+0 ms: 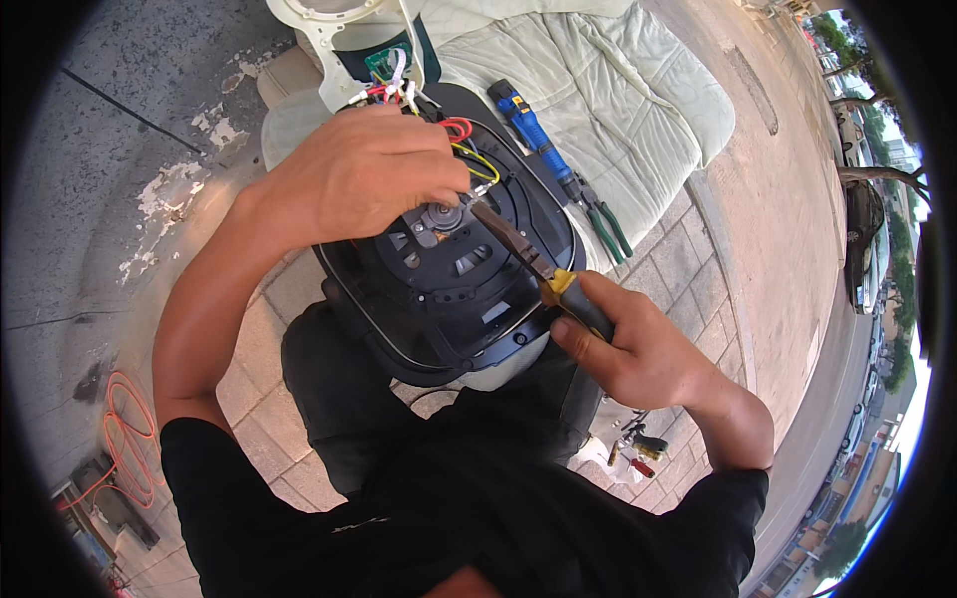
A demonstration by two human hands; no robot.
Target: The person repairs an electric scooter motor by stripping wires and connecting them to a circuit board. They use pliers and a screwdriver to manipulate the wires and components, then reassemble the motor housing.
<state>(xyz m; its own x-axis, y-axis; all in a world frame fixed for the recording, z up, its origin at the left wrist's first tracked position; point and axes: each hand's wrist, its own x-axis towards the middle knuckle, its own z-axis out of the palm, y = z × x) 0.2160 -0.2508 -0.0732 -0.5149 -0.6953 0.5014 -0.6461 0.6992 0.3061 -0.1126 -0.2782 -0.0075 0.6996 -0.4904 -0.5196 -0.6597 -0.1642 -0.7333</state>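
A black, rounded appliance housing [478,317] lies before me over my knees, with a round metal part [439,217] at its middle. My right hand [643,344] grips pliers with yellow and black handles [523,249], their long jaws pointing up and left to the housing's centre. My left hand [374,174] is closed, fingertips pinched together by the plier tips. What the fingers hold is hidden. Just beyond them run red wires [457,128] and a yellow wire [480,159]. A cream plastic frame with a green circuit board [389,62] stands at the far end.
On a pale, wrinkled cushion [638,90] lie a blue cordless tool [523,118] and green-handled pliers [606,224]. Several hand tools [638,448] sit on the paving at lower right. An orange cord [125,439] is coiled at left. A street with parked cars [867,239] borders the right.
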